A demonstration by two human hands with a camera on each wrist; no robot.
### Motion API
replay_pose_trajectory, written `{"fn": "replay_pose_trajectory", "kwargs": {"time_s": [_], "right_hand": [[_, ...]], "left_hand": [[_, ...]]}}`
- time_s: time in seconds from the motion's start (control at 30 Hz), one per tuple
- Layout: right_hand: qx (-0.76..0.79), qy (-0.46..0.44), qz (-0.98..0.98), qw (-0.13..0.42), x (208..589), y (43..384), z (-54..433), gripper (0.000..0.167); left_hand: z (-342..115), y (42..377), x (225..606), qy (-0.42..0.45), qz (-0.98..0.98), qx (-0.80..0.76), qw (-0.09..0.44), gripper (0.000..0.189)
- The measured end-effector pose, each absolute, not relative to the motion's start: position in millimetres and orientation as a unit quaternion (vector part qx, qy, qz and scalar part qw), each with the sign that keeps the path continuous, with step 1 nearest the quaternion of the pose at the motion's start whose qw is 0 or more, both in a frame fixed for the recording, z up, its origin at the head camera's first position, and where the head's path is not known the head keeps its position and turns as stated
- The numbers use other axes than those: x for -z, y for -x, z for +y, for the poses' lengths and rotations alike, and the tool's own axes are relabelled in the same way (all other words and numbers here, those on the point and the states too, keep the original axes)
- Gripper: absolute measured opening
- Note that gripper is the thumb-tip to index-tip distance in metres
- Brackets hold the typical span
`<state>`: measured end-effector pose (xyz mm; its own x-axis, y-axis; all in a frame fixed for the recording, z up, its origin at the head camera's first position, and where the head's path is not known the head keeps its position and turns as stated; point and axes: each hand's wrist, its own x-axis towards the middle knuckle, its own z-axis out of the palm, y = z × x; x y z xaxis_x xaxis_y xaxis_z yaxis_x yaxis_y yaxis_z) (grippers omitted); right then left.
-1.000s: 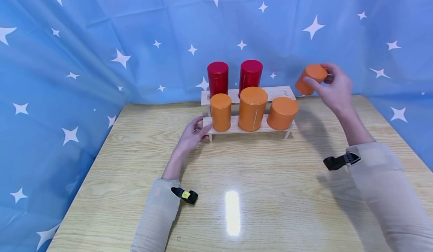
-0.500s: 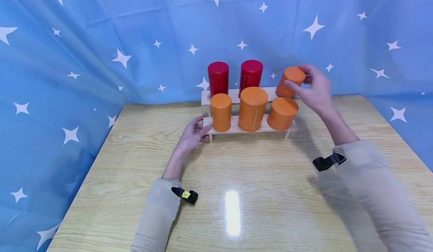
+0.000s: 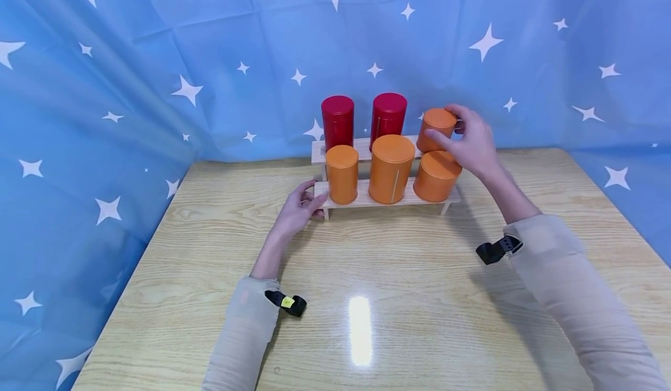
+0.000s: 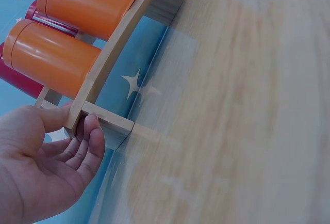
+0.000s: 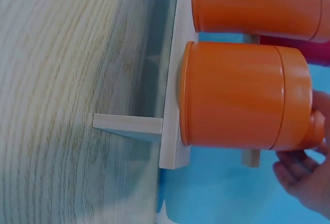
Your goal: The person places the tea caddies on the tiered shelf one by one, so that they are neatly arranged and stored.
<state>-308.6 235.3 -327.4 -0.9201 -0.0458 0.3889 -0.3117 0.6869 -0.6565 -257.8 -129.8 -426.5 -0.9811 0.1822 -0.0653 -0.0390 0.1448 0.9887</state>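
My right hand (image 3: 472,141) grips a small orange canister (image 3: 436,127) by its sides, at the right end of the upper tier of a two-tier wooden rack (image 3: 362,200). Whether its base touches the board is hidden behind the front canister. In the right wrist view, a wide orange canister (image 5: 234,95) covers most of the held one. My left hand (image 3: 296,209) holds the left end of the rack's lower board, thumb on top and fingers curled below, as the left wrist view confirms. Two red canisters, one at the left (image 3: 338,122) and one mid-tier (image 3: 389,117), stand on the upper board.
On the lower tier stand a slim orange canister (image 3: 343,175), a tall orange canister (image 3: 392,169) and the wide one. The rack sits at the back of a wooden table (image 3: 419,298), before a blue star-patterned cloth (image 3: 251,41).
My right hand has carried the small orange canister leftward, from beyond the rack's right end to over the upper tier, and it is now more upright. My left hand has stayed put.
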Motion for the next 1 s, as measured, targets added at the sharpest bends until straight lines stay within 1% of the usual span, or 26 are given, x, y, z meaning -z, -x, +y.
{"fn": "replay_pose_trajectory", "kwargs": {"time_s": [0.2, 0.47, 0.7, 0.83, 1.0], "right_hand": [[-0.38, -0.106, -0.904, 0.167, 325.6, 307.3, 234.9, 0.069], [-0.394, -0.111, -0.899, 0.154, 326.7, 304.6, 234.0, 0.075], [-0.421, -0.107, -0.89, 0.137, 327.9, 300.5, 239.6, 0.078], [-0.438, -0.111, -0.882, 0.131, 329.9, 296.5, 243.1, 0.074], [-0.44, -0.121, -0.878, 0.141, 334.1, 290.9, 249.7, 0.069]], "left_hand": [[-129.5, 256.7, 421.4, -0.046, 0.754, -0.649, 0.09, 0.065], [-132.1, 258.9, 427.7, -0.033, 0.759, -0.644, 0.087, 0.06], [-134.9, 261.2, 425.1, -0.022, 0.759, -0.649, 0.046, 0.056], [-138.1, 260.7, 421.0, -0.012, 0.763, -0.646, 0.027, 0.054], [-141.7, 259.9, 411.6, -0.021, 0.769, -0.639, -0.004, 0.049]]}}
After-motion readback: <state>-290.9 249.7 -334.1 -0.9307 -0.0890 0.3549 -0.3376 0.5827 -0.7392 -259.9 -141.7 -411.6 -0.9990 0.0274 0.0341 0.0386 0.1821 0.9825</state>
